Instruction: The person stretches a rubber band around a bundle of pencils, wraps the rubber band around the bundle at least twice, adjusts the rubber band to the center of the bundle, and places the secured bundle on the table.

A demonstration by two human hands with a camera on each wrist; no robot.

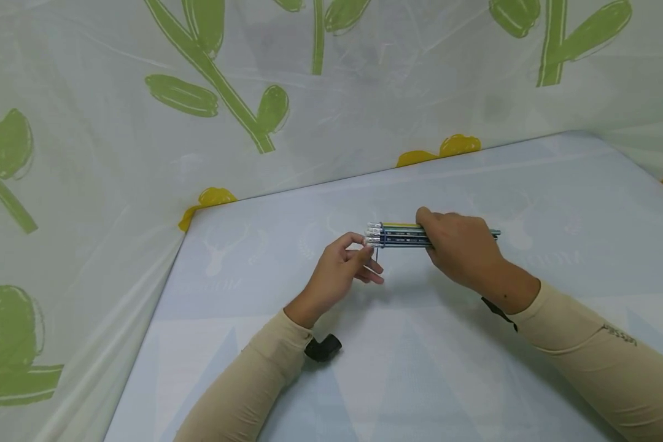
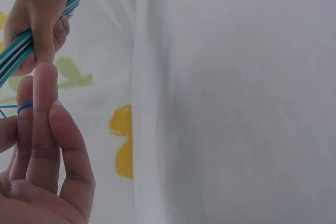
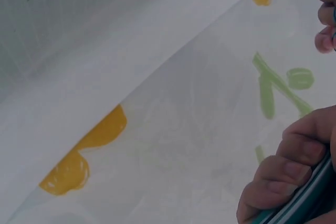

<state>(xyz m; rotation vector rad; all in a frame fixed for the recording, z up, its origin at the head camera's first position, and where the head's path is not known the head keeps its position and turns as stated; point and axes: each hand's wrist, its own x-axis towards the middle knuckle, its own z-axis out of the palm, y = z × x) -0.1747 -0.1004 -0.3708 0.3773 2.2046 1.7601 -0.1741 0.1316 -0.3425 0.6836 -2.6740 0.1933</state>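
Observation:
My right hand (image 1: 464, 248) grips a bundle of pencils (image 1: 403, 237), mostly teal and dark blue with a yellow one, above the table. Their silver-banded ends point left, toward my left hand (image 1: 331, 267). A thin blue rubber band (image 2: 24, 107) loops over a finger of the left hand in the left wrist view, and thumb and finger hold it. Part of a band wraps the bundle near the silver ends. The right wrist view shows curled fingers (image 3: 281, 179) of the right hand round the pencils; the far ends poke out beyond the fist.
A pale patterned cloth covers the table (image 1: 226, 356). Behind it hangs a whitish curtain (image 1: 105, 141) with green leaves and yellow shapes, meeting the table's back and left edges. Black devices sit at both wrists, one below the left sleeve (image 1: 243, 380).

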